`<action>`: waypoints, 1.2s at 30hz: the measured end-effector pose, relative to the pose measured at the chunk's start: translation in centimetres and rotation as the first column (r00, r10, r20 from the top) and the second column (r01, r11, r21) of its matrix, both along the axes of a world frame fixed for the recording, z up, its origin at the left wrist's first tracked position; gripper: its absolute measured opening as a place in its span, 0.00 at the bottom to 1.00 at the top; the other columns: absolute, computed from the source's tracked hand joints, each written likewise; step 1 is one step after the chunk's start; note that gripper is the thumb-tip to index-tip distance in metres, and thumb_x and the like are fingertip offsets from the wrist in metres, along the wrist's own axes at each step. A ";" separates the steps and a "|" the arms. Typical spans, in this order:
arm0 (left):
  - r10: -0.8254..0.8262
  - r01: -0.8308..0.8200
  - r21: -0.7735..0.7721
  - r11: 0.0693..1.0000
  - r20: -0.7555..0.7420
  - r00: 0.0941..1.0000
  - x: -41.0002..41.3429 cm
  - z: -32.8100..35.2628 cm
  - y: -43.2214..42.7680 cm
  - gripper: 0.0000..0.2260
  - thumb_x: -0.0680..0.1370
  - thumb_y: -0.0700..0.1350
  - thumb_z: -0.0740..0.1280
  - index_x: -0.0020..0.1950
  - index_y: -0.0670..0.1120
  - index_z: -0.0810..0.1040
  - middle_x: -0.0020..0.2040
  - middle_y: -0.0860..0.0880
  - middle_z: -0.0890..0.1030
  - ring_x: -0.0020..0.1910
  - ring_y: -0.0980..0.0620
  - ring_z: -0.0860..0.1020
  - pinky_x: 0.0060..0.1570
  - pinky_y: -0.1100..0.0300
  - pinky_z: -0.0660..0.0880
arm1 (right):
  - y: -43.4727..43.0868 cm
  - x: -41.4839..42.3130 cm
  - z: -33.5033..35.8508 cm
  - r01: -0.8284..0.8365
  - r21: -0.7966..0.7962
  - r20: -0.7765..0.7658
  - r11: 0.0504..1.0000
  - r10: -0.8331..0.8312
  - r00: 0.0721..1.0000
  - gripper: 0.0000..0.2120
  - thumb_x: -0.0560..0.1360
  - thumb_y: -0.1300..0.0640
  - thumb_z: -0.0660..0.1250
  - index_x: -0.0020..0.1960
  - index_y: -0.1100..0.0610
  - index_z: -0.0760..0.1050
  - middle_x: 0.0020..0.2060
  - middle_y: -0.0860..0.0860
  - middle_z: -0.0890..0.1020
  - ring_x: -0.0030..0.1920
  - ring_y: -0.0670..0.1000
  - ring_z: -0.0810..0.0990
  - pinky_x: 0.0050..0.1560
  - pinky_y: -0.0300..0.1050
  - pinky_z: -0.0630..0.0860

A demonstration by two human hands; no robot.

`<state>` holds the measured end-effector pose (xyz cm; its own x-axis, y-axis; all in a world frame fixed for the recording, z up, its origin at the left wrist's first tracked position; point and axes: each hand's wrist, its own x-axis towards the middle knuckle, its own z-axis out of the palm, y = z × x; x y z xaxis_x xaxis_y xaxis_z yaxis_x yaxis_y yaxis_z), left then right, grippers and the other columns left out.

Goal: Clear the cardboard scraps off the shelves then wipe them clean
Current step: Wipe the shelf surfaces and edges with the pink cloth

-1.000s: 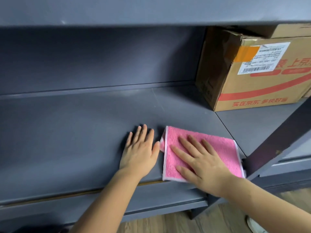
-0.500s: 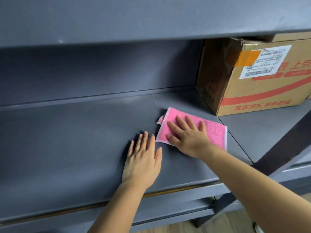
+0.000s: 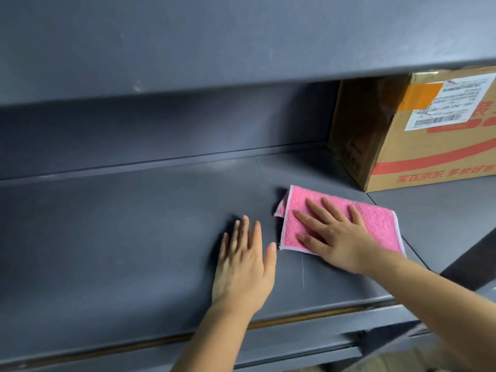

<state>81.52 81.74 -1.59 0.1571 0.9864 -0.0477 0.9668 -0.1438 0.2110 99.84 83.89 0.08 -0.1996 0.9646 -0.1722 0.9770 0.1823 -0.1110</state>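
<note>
Matt gray shelf (image 3: 134,237), terry cloth (image 3: 375,224)

Head view, close, down onto shelf (image 3: 134,237)

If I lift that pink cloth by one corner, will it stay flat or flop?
Probably flops: the pink cloth is folded terry, a layer splaying at its left corner. Likely light; should slide easily on the smooth shelf.
</note>
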 end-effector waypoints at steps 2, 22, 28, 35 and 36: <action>0.005 -0.005 0.051 0.999 0.002 1.000 -0.2 -0.3 0.2 0.34 0.80 0.52 0.35 0.55 0.41 0.80 0.55 0.42 0.82 0.53 0.47 0.81 0.46 0.48 0.78 | 1.9 -2.3 0.1 0.016 -0.019 0.029 1.000 -0.015 0.999 0.33 0.72 0.30 0.35 0.74 0.39 0.39 0.76 0.44 0.40 0.77 0.51 0.39 0.72 0.63 0.39; 0.105 -0.114 0.120 0.986 0.085 0.991 -5.3 0.2 3.9 0.25 0.80 0.53 0.50 0.74 0.45 0.50 0.77 0.46 0.48 0.75 0.52 0.46 0.73 0.54 0.42 | 1.9 -2.7 -0.3 0.094 0.016 0.006 0.995 -0.094 0.996 0.32 0.71 0.30 0.38 0.73 0.36 0.41 0.77 0.43 0.42 0.77 0.55 0.41 0.73 0.63 0.41; 0.118 -0.139 0.122 0.983 0.164 0.979 -5.4 0.4 3.7 0.23 0.80 0.51 0.48 0.74 0.46 0.49 0.77 0.47 0.47 0.75 0.52 0.45 0.72 0.56 0.40 | 2.9 -11.2 -0.1 -0.184 -0.013 0.017 0.983 0.184 0.983 0.28 0.78 0.38 0.45 0.75 0.41 0.42 0.77 0.48 0.41 0.76 0.59 0.38 0.72 0.66 0.36; 0.114 -0.130 0.110 0.985 0.143 0.983 -5.5 0.4 3.7 0.24 0.80 0.52 0.47 0.74 0.46 0.48 0.77 0.47 0.45 0.75 0.53 0.44 0.72 0.56 0.39 | -0.7 -3.4 0.0 -0.164 -0.055 0.047 0.985 0.167 0.985 0.38 0.50 0.22 0.20 0.60 0.28 0.25 0.70 0.38 0.31 0.76 0.50 0.35 0.73 0.56 0.36; 0.112 -0.128 0.112 0.985 0.139 0.984 -5.5 0.4 3.7 0.24 0.80 0.52 0.47 0.74 0.46 0.47 0.77 0.47 0.45 0.75 0.53 0.44 0.72 0.56 0.39 | -0.1 -2.4 0.1 -0.084 -0.060 0.058 0.995 0.087 0.994 0.40 0.48 0.22 0.19 0.60 0.27 0.26 0.71 0.38 0.32 0.76 0.50 0.36 0.73 0.56 0.37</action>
